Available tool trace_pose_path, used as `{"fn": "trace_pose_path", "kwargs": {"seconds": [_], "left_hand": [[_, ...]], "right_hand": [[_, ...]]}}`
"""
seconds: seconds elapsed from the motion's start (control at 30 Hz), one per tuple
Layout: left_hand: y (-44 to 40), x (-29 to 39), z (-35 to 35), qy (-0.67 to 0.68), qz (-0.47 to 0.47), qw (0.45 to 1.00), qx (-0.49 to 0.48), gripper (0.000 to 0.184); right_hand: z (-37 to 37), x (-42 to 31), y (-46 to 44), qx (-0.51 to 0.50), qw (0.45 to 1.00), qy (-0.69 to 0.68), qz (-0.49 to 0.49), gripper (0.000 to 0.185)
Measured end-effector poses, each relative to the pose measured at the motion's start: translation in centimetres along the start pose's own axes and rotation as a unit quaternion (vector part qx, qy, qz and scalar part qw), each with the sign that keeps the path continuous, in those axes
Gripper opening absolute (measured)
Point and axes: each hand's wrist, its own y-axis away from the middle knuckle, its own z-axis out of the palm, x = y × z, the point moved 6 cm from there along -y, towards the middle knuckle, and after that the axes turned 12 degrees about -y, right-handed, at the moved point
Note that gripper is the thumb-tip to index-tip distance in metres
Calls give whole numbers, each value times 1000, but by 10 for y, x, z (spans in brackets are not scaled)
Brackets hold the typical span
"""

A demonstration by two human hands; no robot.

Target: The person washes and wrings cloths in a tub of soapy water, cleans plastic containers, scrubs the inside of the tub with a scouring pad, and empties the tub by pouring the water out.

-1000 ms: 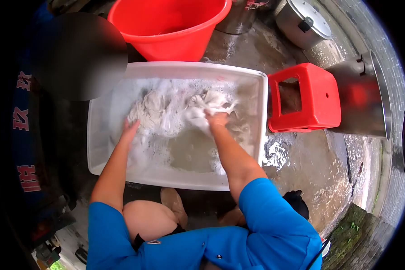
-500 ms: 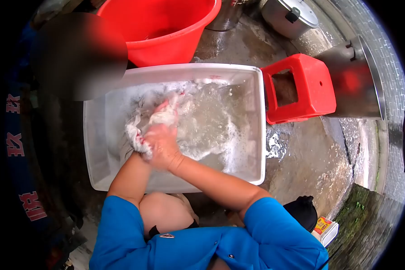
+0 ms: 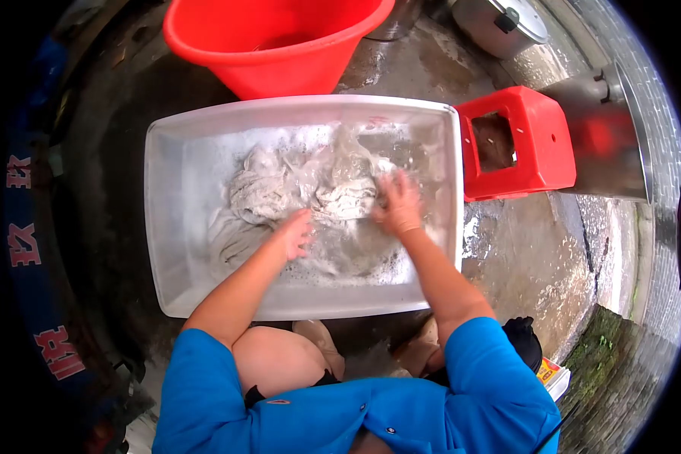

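Wet whitish cloth (image 3: 261,189) lies bunched in soapy water inside a white plastic tub (image 3: 299,306). Another crumpled fold of cloth (image 3: 346,199) sits between my two hands, partly under foam. My left hand (image 3: 295,233) hovers just below the cloth with its fingers apart. At the right side of the cloth, my right hand (image 3: 399,203) has its fingers spread, a little blurred; it is at the cloth's edge, and I cannot tell whether it touches. Neither hand grips anything that I can see.
A large red basin (image 3: 280,64) stands behind the tub. To the right are a red plastic stool (image 3: 541,140) lying on its side and a tall metal pot (image 3: 605,129). A lidded pot (image 3: 499,30) is farther back. The concrete floor (image 3: 522,250) is wet.
My hands were together on a twisted cloth at the left; they have let go and moved apart, the right hand going rightward. The cloth now lies spread in the water. A dark blurred shape at upper left is gone.
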Motion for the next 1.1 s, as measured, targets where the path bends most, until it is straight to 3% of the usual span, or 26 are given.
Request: {"fn": "trace_pose_path", "kwargs": {"seconds": [0.03, 0.07, 0.1, 0.13, 0.17, 0.2, 0.23, 0.27, 0.3, 0.33, 0.37, 0.43, 0.47, 0.53, 0.57, 0.6, 0.63, 0.67, 0.73, 0.8, 0.83, 0.87, 0.93, 1.0, 1.07, 1.1], "left_hand": [[-4, -4, 8, -16, 0, 1000, -15, 72], [-9, -4, 10, -18, -3, 1000, -17, 72], [-16, -3, 12, 42, -28, 998, -33, 78], [-21, -4, 15, 102, -52, 992, -48, 84], [-23, 0, 12, 150, -36, 981, -117, 93], [11, 21, 9, 181, -32, 983, -25, 88], [1, 26, 5, 211, 25, 974, -81, 84], [-9, 28, -9, 240, 78, 958, -134, 81], [0, 35, -11, 221, 145, 948, -175, 72], [11, 41, -14, 207, 215, 930, -214, 64], [23, 47, -16, 198, 280, 906, -250, 56], [9, 60, 0, 200, 198, 928, -245, 62], [3, 66, 8, 203, 156, 936, -241, 66], [34, 101, 22, 256, 187, 862, -396, 65], [41, 107, 19, 361, 185, 717, -567, 62], [48, 100, 20, 360, 188, 717, -567, 62], [45, 87, 13, 333, 264, 813, -397, 59], [43, 74, 1, 293, 326, 874, -208, 57], [20, 72, 6, 237, 397, 884, -71, 52], [34, 63, 27, 259, 193, 946, -35, 45], [40, 51, 32, 266, 85, 960, -15, 42], [30, 46, 29, 265, 87, 960, -16, 42], [0, 42, 21, 147, 164, 975, -40, 35], [8, 40, 14, 157, 91, 983, -9, 38], [-10, 27, -7, 142, 56, 988, 22, 47], [-11, 25, -2, 147, 59, 987, 22, 47]], "right_hand": [[12, -29, 10, -93, 988, 121, 31, 73], [40, -37, 9, -175, 977, 107, 66, 68], [82, -41, -3, -186, 981, 47, -10, 65], [52, -80, 4, -205, 970, -12, 130, 59], [95, -72, -5, -134, 906, -377, 136, 41], [74, -109, 6, -178, 710, -661, 164, 32], [45, -136, 17, -203, 700, -663, 169, 26], [26, -163, 29, -225, 690, -686, 61, 23], [1, -185, 39, -186, 710, -677, -55, 21], [-15, -202, 45, -121, 775, -588, -198, 20], [-26, -218, 61, -110, 786, -567, -219, 21], [-53, -259, 84, -70, 851, -439, -281, 22], [-50, -268, 85, -70, 852, -437, -281, 22], [-57, -288, 88, 85, 887, -299, -341, 28], [-48, -284, 79, 126, 879, -289, -357, 31], [-35, -272, 60, 126, 884, -282, -351, 30], [-26, -260, 41, 125, 889, -275, -344, 29], [-18, -249, 19, 94, 922, -233, -295, 30], [-11, -231, -9, 27, 959, -173, -225, 31], [-13, -209, -23, -14, 967, -155, -200, 33], [-9, -192, -35, -67, 977, -166, -117, 36], [-9, -174, -40, -117, 977, -174, -37, 40], [-29, -142, -32, -121, 981, -151, 32, 49], [-42, -86, -24, -128, 932, -299, 158, 56], [-15, -6, -27, -2, 845, -510, 164, 61], [7, 20, -31, -4, 847, -507, 160, 61]]}}
